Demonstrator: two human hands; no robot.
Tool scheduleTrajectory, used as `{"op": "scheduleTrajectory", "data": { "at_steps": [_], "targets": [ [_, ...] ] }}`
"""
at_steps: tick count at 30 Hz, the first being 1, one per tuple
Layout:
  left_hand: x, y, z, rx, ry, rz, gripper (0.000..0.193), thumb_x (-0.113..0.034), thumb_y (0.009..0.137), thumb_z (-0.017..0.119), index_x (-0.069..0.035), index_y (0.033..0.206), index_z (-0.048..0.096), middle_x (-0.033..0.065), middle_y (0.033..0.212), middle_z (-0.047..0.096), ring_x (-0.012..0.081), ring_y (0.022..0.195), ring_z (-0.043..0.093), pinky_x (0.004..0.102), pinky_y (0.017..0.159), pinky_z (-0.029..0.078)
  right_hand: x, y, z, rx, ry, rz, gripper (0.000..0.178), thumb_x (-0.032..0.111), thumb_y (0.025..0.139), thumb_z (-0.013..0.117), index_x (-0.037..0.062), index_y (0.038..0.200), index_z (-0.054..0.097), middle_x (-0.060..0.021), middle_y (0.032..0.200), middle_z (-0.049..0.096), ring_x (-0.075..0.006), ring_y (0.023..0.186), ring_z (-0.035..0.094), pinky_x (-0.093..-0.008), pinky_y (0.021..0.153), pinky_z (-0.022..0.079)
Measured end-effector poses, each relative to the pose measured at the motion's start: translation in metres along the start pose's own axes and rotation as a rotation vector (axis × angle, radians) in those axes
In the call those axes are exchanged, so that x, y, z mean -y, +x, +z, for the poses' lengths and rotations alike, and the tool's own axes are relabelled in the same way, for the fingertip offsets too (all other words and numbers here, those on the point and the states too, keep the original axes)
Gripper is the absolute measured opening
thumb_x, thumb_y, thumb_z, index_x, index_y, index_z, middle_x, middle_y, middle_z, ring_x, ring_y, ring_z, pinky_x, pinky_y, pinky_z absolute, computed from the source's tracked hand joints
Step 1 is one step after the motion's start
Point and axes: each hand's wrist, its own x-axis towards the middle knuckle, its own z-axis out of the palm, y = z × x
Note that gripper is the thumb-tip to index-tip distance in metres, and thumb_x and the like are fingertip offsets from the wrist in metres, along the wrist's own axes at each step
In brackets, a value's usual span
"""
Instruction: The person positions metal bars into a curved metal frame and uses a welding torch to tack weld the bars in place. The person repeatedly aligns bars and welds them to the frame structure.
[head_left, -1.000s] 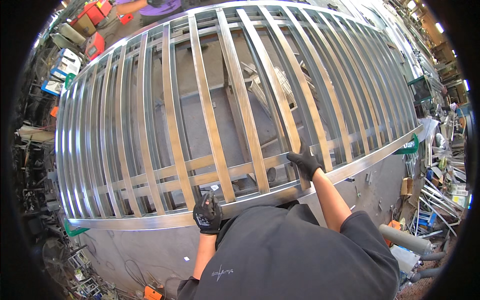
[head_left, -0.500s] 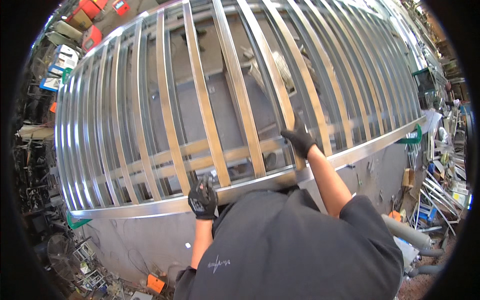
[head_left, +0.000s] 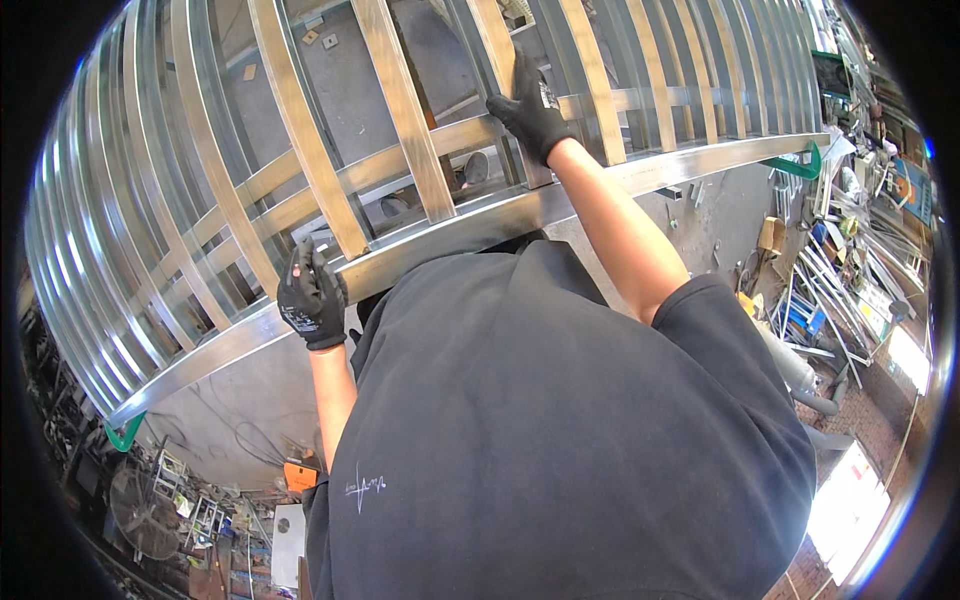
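Note:
A large metal frame [head_left: 480, 236] made of long parallel bars lies in front of me. My right hand [head_left: 535, 112], in a black glove, grips one metal bar [head_left: 490, 35] just beyond the near rail, its thumb spread to the left side. Further left, my gloved left hand [head_left: 312, 298] is at the near rail, beside the lower end of another bar [head_left: 250, 245]. The left fingers are curled, and whatever they may hold is hidden. Crosspieces [head_left: 375, 168] run beneath the bars.
Green brackets [head_left: 800, 163] stand at the frame's near corners. Metal offcuts and scraps [head_left: 815, 290] are heaped on the right. A fan [head_left: 145, 510] and an orange box-like thing [head_left: 299, 476] are at the lower left. Small square pieces [head_left: 330, 41] lie below the bars.
The view has tilted down and shifted, so the frame appears higher and further left. Both hands stay by the same bars, with no clear change of grip.

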Motion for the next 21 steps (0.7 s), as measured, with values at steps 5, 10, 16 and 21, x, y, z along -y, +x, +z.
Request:
{"op": "scheduleTrajectory", "data": {
  "at_steps": [5, 10, 16, 21],
  "targets": [
    [-0.007, -0.004, 0.0, 0.067, -0.051, -0.12, 0.031, -0.012, 0.105, 0.062, -0.004, 0.131, 0.077, 0.0184, 0.12, 0.081, 0.0326, 0.091, 0.079, 0.0422, 0.081, 0.062, -0.005, 0.006, -0.005, 0.083, 0.038, 0.069, 0.111, 0.039, 0.087, 0.081, 0.0, 0.172, 0.021, -0.033, 0.167, 0.044, -0.0474, 0.153, 0.049, -0.0489, 0.126, 0.041],
    [0.006, -0.009, 0.006, 0.015, -0.022, -0.032, 0.036, -0.008, 0.101, 0.061, -0.005, 0.134, 0.076, 0.0181, 0.124, 0.08, 0.0353, 0.099, 0.079, 0.0443, 0.086, 0.062, 0.02, 0.044, -0.015, 0.053, 0.028, 0.071, 0.101, 0.037, 0.089, 0.085, 0.0031, 0.167, 0.032, -0.0286, 0.162, 0.048, -0.0401, 0.152, 0.048, -0.0456, 0.126, 0.039],
    [0.004, -0.009, 0.003, 0.063, -0.033, -0.09, 0.04, -0.003, 0.1, 0.062, -0.005, 0.138, 0.075, 0.0178, 0.129, 0.079, 0.0331, 0.111, 0.079, 0.0419, 0.094, 0.061, 0.046, 0.056, -0.008, 0.088, 0.245, 0.2, 0.082, 0.028, 0.084, 0.085, 0.0026, 0.153, 0.048, -0.0247, 0.136, 0.067, -0.0381, 0.126, 0.066, -0.0471, 0.11, 0.052],
    [-0.003, -0.013, 0.019, -0.101, -0.475, -0.223, 0.037, -0.007, 0.102, 0.069, -0.001, 0.138, 0.073, 0.0179, 0.13, 0.079, 0.0285, 0.12, 0.076, 0.0403, 0.105, 0.058, 0.08, 0.043, -0.043, 0.06, 0.691, 0.044, 0.071, 0.018, 0.077, 0.084, 0.0016, 0.142, 0.061, -0.0148, 0.12, 0.073, -0.0256, 0.108, 0.069, -0.0405, 0.097, 0.057]
  ]
}}
